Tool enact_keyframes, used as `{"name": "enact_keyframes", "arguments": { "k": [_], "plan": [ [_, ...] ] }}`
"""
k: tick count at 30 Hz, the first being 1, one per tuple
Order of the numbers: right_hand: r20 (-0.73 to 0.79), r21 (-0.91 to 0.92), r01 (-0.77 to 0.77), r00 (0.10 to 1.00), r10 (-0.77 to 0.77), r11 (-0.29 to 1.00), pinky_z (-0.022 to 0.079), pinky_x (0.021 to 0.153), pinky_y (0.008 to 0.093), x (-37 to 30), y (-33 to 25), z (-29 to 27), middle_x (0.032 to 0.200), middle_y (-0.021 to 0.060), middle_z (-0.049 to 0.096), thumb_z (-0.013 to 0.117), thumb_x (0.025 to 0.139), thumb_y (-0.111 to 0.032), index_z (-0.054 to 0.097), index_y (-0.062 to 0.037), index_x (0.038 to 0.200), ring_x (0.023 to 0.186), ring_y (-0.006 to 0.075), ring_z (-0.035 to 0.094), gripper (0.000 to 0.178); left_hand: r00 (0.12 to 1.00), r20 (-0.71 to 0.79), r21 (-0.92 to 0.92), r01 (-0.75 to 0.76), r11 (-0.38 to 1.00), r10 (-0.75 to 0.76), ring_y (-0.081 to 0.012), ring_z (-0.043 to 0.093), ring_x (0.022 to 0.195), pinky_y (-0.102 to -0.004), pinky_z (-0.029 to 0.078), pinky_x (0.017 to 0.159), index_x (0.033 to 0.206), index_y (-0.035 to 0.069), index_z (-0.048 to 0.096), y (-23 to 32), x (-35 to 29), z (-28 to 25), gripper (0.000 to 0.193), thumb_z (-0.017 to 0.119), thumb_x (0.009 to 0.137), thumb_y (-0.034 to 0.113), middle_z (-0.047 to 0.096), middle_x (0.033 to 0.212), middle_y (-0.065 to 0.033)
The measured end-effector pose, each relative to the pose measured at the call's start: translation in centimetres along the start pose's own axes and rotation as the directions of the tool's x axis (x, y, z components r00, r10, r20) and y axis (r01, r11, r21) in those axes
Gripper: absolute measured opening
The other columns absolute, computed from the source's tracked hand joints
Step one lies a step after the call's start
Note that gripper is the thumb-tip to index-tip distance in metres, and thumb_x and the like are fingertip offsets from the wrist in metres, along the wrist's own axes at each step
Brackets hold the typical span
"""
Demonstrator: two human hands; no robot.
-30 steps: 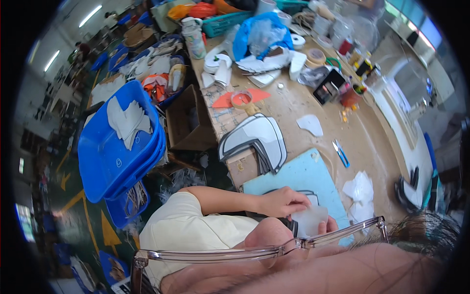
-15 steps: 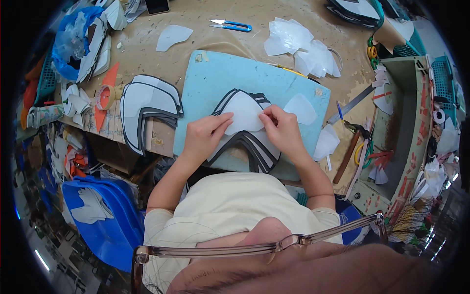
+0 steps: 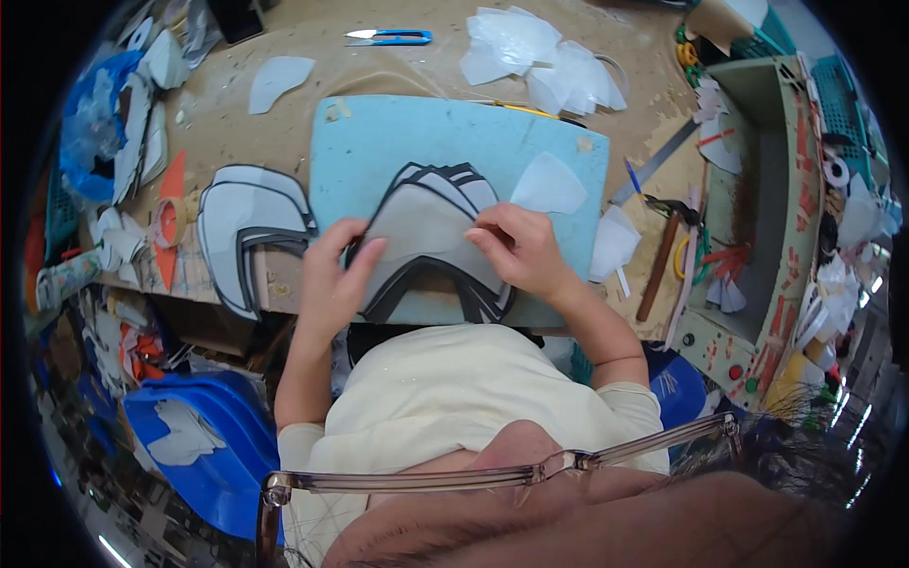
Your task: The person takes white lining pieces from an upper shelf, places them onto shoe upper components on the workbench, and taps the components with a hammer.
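A stack of curved, dark-edged pieces (image 3: pixel 431 222) lies on the light blue board (image 3: pixel 426 123) before me, its top piece plain grey. My left hand (image 3: pixel 333 275) grips the left edge of that top piece, the thumb over its face and the fingers partly hidden behind the edge. At the stack's right side, my right hand (image 3: pixel 524 248) has its fingers curled and its thumb close to the forefinger. Anything between those fingertips is too small to make out. Right of the stack, a white curved patch (image 3: pixel 551 185) lies flat on the board.
More dark-edged pieces (image 3: pixel 248 213) are stacked left of the board. Beyond it lie blue-handled thread snips (image 3: pixel 390 38), a white patch (image 3: pixel 280 81) and a pile of translucent sheets (image 3: pixel 516 47). A hammer (image 3: pixel 660 265) and a metal box (image 3: pixel 753 123) stand to the right.
The white patch between my hands no longer shows; a grey curved piece now tops the stack. My left hand has moved left and outward to its edge. The whole view has shifted slightly.
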State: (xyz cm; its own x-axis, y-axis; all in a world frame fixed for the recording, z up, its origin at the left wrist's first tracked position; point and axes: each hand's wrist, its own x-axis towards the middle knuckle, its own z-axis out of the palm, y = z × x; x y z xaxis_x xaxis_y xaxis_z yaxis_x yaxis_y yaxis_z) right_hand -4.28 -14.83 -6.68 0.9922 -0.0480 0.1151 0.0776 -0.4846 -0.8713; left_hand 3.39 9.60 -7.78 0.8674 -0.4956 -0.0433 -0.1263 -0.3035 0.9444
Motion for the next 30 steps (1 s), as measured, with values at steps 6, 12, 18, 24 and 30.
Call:
{"name": "enact_keyframes", "arguments": {
  "k": [6, 12, 18, 24, 30],
  "plan": [
    [-0.37, -0.488, -0.264, 0.926, 0.077, 0.832, 0.045, 0.073, 0.039, -1.1, 5.8, -5.8, 0.08, 0.0129, 0.058, 0.071, 0.076, -0.014, 0.057, -0.0006, 0.093, 0.083, 0.0313, 0.056, 0.025, 0.783, -0.596, 0.213, 0.367, 0.905, -0.178, -0.0147, 0.058, 0.099, -0.0258, 0.046, 0.084, 0.125, -0.002, 0.049, -1.9, -2.6, -14.2, 0.037, 0.059, 0.093, 0.016, 0.06, 0.114, -0.0134],
    [-0.253, -0.411, -0.378, 0.921, 0.295, 0.83, 0.044, 0.077, 0.0412, -0.7, 5.4, -6.3, 0.089, 0.0163, 0.058, 0.073, 0.076, -0.021, 0.053, -0.0012, 0.101, 0.085, 0.0342, 0.056, 0.038, 0.95, -0.287, 0.36, -0.014, 0.933, 0.125, -0.0261, 0.05, 0.119, -0.0366, 0.041, 0.096, 0.127, 0.004, 0.052, 1.4, 0.1, -3.6, 0.044, 0.065, 0.086, 0.013, 0.051, 0.13, -0.014],
    [-0.21, -0.408, -0.461, 0.887, 0.411, 0.788, 0.043, 0.075, 0.0445, -1.8, 4.4, -4.1, 0.09, 0.0169, 0.059, 0.069, 0.079, -0.015, 0.055, 0.001, 0.089, 0.088, 0.0338, 0.056, 0.024, 0.979, 0.037, 0.429, -0.197, 0.882, 0.201, -0.0362, 0.051, 0.114, -0.0414, 0.041, 0.096, 0.12, 0.004, 0.058, 2.0, 0.0, 1.7, 0.045, 0.071, 0.078, 0.015, 0.051, 0.128, -0.0189],
    [-0.383, -0.016, -0.417, 0.842, 0.38, 0.909, 0.042, 0.053, 0.0296, -1.1, -0.2, -4.6, 0.065, 0.0108, 0.059, 0.06, 0.085, -0.004, 0.057, 0.0001, 0.089, 0.055, 0.0185, 0.054, 0.007, 0.992, 0.06, 0.433, -0.125, 0.893, 0.11, -0.0346, 0.049, 0.12, -0.0387, 0.041, 0.097, 0.125, 0.003, 0.054, 2.2, -1.7, 1.6, 0.055, 0.074, 0.076, 0.016, 0.051, 0.131, -0.0191],
    [0.222, 0.106, -0.334, 0.926, 0.305, 0.937, 0.041, 0.053, 0.0203, 1.1, -0.9, 0.1, 0.068, 0.0008, 0.06, 0.065, 0.085, -0.007, 0.059, 0.0027, 0.086, 0.06, 0.0048, 0.051, 0.011, 0.986, -0.011, 0.006, 0.165, 0.986, -0.165, -0.0202, 0.062, 0.063, -0.0276, 0.049, 0.058, 0.121, 0.004, 0.054, 1.7, -1.3, 3.8, 0.044, 0.071, 0.081, 0.014, 0.065, 0.077, -0.0113]
  ]
}}
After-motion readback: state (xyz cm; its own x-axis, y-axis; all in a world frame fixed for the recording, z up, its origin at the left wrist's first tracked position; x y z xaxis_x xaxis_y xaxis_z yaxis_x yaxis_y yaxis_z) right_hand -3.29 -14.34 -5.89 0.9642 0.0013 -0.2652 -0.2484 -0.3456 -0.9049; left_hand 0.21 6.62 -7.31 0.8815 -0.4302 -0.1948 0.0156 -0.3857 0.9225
